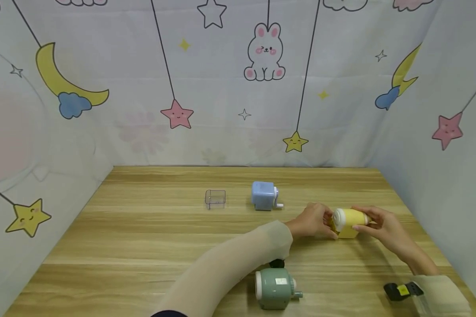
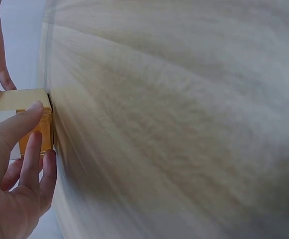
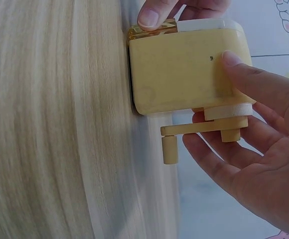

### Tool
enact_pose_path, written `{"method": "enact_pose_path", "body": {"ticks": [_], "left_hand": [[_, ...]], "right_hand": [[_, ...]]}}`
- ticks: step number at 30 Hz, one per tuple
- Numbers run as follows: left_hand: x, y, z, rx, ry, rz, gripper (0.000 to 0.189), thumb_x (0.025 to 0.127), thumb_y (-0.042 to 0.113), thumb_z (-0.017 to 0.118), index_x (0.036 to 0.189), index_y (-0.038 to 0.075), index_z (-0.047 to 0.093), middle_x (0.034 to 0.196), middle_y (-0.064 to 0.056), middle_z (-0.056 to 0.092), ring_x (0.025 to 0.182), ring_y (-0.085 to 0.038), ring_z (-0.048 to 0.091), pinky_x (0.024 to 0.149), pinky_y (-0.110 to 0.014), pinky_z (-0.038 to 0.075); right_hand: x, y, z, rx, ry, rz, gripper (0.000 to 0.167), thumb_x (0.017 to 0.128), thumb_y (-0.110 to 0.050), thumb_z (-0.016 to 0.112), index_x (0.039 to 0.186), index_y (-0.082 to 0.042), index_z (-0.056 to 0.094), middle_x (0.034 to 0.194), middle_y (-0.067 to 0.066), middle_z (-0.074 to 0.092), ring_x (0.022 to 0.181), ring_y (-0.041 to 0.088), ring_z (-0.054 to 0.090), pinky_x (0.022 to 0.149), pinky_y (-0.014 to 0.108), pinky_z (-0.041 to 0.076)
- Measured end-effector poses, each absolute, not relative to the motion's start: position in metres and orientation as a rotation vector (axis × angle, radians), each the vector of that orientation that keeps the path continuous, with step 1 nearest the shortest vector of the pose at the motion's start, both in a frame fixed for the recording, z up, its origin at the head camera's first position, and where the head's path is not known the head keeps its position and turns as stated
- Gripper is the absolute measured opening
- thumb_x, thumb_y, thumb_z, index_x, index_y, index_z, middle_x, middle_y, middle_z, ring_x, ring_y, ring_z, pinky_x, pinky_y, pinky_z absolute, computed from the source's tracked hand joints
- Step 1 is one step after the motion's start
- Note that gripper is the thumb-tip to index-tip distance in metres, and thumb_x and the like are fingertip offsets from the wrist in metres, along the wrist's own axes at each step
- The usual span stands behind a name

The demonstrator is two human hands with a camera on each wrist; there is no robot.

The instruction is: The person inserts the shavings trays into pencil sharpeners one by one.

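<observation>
A yellow crank pencil sharpener [image 1: 350, 218] stands at the right of the table, its white front toward my left. My right hand [image 1: 390, 231] holds it from the crank side, with the thumb on the yellow body. In the right wrist view the crank [image 3: 199, 128] hangs beside that hand's fingers. My left hand [image 1: 311, 220] is at the sharpener's front and pinches the amber see-through drawer [image 2: 44, 130] low on it, thumb on one side and fingers on the other. The drawer sits in line with the body.
A blue crank sharpener [image 1: 263, 196] stands further back, with a small clear plastic drawer [image 1: 218, 198] to its left. A green crank sharpener [image 1: 275, 288] is near the front, just beside my left sleeve [image 1: 230, 264]. Printed cloth [image 1: 222, 145] walls the table's back and sides.
</observation>
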State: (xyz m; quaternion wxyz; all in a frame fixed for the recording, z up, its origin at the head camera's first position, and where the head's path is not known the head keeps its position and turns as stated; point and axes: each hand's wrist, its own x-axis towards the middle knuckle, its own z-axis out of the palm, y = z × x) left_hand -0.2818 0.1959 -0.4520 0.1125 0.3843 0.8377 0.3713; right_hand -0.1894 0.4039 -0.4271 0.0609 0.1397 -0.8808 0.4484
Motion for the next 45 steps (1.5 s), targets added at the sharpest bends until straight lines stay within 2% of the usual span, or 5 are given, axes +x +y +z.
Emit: {"method": "enact_pose_path", "body": {"ticks": [11, 26, 34, 41, 45], "left_hand": [[-0.2834, 0.2006, -0.4555, 1.19, 2.474, 1.072, 0.043, 0.071, 0.021, 0.093, 0.107, 0.005, 0.074, 0.095, 0.004, 0.074, 0.069, 0.01, 0.057, 0.063, -0.004, 0.046], [-0.284, 0.1991, -0.4569, 1.171, 2.434, 1.108, 0.042, 0.072, 0.019, 0.092, 0.105, 0.003, 0.073, 0.097, 0.003, 0.074, 0.072, 0.009, 0.06, 0.064, -0.004, 0.047], [-0.2837, 0.1979, -0.4544, 1.172, 2.397, 1.115, 0.044, 0.074, 0.019, 0.091, 0.109, 0.002, 0.07, 0.099, 0.002, 0.072, 0.076, 0.007, 0.062, 0.066, -0.004, 0.047], [-0.2835, 0.1966, -0.4549, 1.184, 2.413, 1.103, 0.048, 0.073, 0.021, 0.092, 0.112, 0.003, 0.07, 0.102, 0.002, 0.072, 0.076, 0.007, 0.062, 0.067, -0.004, 0.047], [-0.2829, 0.1957, -0.4567, 1.205, 2.443, 1.062, 0.054, 0.073, 0.026, 0.092, 0.117, 0.004, 0.069, 0.106, 0.002, 0.071, 0.08, 0.005, 0.062, 0.068, -0.004, 0.047]], "right_hand": [[-0.1885, 0.4053, -0.4273, 0.427, -2.654, 1.341, 0.048, 0.091, -0.002, 0.072, 0.134, 0.011, 0.054, 0.122, 0.005, 0.059, 0.1, -0.004, 0.06, 0.077, 0.02, 0.057], [-0.1907, 0.4054, -0.4289, 0.437, -2.644, 1.335, 0.048, 0.09, 0.0, 0.072, 0.133, 0.012, 0.054, 0.124, 0.014, 0.059, 0.098, -0.003, 0.061, 0.075, 0.021, 0.057], [-0.193, 0.4089, -0.4307, 0.532, -2.59, 1.296, 0.05, 0.086, 0.008, 0.073, 0.131, 0.014, 0.053, 0.122, -0.009, 0.059, 0.1, -0.004, 0.059, 0.077, 0.017, 0.055], [-0.1929, 0.4062, -0.4283, 0.525, -2.615, 1.273, 0.049, 0.087, 0.006, 0.073, 0.132, 0.013, 0.053, 0.122, 0.016, 0.059, 0.1, -0.003, 0.058, 0.078, 0.017, 0.055], [-0.191, 0.4055, -0.4276, 0.529, -2.617, 1.269, 0.051, 0.087, 0.005, 0.073, 0.133, 0.013, 0.052, 0.125, 0.017, 0.057, 0.101, -0.004, 0.057, 0.078, 0.017, 0.055]]}}
